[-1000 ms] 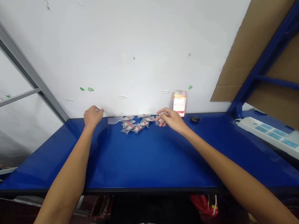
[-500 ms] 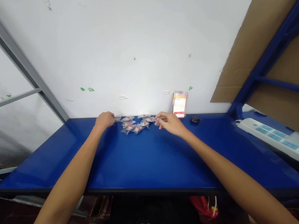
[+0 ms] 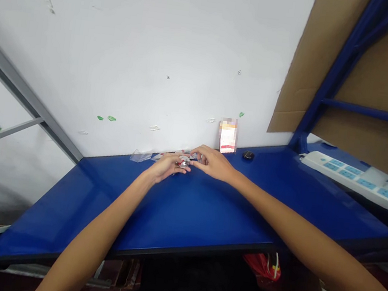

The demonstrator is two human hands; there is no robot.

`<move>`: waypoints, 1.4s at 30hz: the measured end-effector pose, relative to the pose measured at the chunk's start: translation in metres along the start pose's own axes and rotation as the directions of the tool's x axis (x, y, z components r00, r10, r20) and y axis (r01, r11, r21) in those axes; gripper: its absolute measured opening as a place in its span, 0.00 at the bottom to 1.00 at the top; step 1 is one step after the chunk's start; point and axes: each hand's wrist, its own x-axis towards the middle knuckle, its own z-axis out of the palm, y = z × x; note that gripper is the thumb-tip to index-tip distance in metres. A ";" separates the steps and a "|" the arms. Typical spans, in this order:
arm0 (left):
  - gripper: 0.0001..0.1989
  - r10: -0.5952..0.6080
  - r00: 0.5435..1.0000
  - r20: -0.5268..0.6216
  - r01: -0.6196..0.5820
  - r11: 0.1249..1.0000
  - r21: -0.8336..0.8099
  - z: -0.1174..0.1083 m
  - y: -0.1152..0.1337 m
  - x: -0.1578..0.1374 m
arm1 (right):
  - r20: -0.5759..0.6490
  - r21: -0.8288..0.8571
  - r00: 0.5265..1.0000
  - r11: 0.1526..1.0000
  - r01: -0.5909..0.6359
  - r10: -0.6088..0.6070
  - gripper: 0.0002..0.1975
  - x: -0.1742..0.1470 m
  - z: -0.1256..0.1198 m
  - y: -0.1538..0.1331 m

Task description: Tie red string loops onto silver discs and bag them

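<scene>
My left hand (image 3: 165, 167) is closed on a small round shiny metal piece (image 3: 184, 163) with a red mark, held just over the back of the table. My right hand (image 3: 213, 162) meets it from the right, with curled fingers and the thumb pinching at the piece's edge. Behind both hands lie several small clear packets (image 3: 160, 156), mostly hidden by the fingers. To the left of them, a crumpled clear plastic bag (image 3: 141, 156) rests near the wall.
A lit phone (image 3: 228, 138) leans against the white wall (image 3: 131, 51). Beside it sits a small black object (image 3: 248, 155). A white power strip (image 3: 354, 178) lies to the right on the blue table (image 3: 184, 216). Blue framing (image 3: 334, 83) and cardboard (image 3: 296, 78) stand at the right.
My left hand has moved right from the left end of the packets and now holds the shiny piece. My right hand has come in beside it. The clear bag now shows at the left.
</scene>
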 end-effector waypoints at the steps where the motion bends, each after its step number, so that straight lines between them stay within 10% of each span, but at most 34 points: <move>1: 0.17 -0.004 1.000 0.029 0.004 1.000 0.004 0.007 -0.004 -0.001 | 0.022 -0.049 0.999 0.998 0.044 -0.042 0.19 -0.001 0.000 0.000; 12: 0.13 -0.017 0.982 0.186 0.026 0.998 -0.050 0.018 -0.007 -0.007 | 0.083 -0.066 0.982 0.982 0.175 -0.170 0.09 0.001 -0.006 0.012; 21: 0.20 -0.047 0.997 0.058 0.037 0.986 0.161 0.017 -0.019 -0.002 | 0.193 -0.171 0.978 0.984 -0.045 0.079 0.06 0.007 -0.051 0.044; 26: 0.24 0.174 0.984 -0.028 -0.128 0.815 0.565 0.028 -0.029 -0.002 | 0.567 -0.041 0.792 0.968 -0.248 0.227 0.05 0.003 -0.067 0.056; 36: 0.49 0.178 0.945 0.273 -0.326 0.550 0.769 0.048 -0.050 -0.016 | 0.633 0.044 0.761 0.974 -0.220 0.143 0.07 0.004 -0.049 0.048; 42: 0.42 0.228 0.905 0.360 -0.425 0.427 0.798 0.047 -0.043 -0.015 | 0.660 0.020 0.734 0.973 -0.231 0.161 0.09 0.004 -0.056 0.049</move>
